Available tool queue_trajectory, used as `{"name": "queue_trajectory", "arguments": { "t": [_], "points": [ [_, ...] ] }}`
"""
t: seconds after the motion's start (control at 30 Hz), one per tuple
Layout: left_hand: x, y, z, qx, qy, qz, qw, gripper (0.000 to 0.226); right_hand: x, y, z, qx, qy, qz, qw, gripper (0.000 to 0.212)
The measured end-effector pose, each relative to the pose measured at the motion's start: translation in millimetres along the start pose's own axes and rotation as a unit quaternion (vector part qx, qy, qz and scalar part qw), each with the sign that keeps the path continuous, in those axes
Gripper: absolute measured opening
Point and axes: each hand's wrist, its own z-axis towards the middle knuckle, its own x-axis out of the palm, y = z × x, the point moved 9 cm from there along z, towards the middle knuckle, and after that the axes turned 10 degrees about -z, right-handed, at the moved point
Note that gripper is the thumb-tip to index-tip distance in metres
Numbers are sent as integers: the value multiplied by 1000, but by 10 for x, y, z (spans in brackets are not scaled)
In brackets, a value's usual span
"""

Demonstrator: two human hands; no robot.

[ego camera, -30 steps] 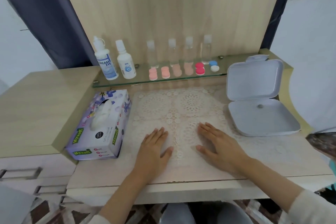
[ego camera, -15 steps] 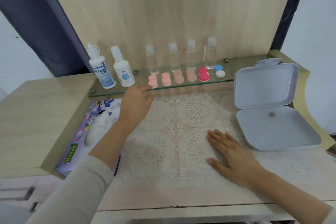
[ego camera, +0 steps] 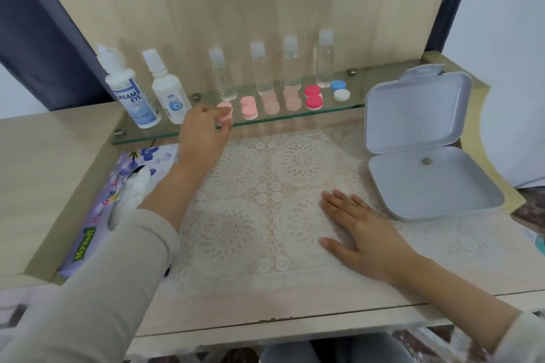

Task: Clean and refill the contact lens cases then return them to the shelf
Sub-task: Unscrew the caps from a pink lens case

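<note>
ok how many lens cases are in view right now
6, all along the glass shelf, left to right: a pink case the left hand pinches, another pink, two peach, a red, a blue-and-white. None seems hidden.

A long, soft, pale beige sleeve (ego camera: 97, 289) at 8 o'clock covers the arm behind the left hand (ego camera: 203, 132) to mid-forearm, and a small bit of pale sleeve (ego camera: 528, 333) shows at 4 o'clock behind the right hand (ego camera: 362, 233).
</note>
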Motion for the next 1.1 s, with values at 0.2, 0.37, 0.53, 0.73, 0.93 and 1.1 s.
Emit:
{"name": "queue_trajectory", "arguments": {
  "t": [0.2,0.37,0.53,0.73,0.93,1.1],
  "points": [
    [-52,36,26,-17,-10,-30,999,28,3,-8,-4,1,-9,10,1000,84],
    [-93,12,-47,-16,-9,-45,999,26,2,-11,-2,1,-10,9,1000,85],
    [-267,-141,-378,-5,-28,-100,995,23,-4,-3,-12,2,-5,8,1000,86],
    [-56,-338,-1087,-41,85,-217,972,29,-15,3,-20,5,3,7,1000,88],
    [266,-393,-1611,12,186,-257,948,32,-39,1,-14,14,4,31,999,90],
    [417,-364,-1781,20,231,-254,939,49,-47,17,-5,28,2,56,998,90]
  ]
}}
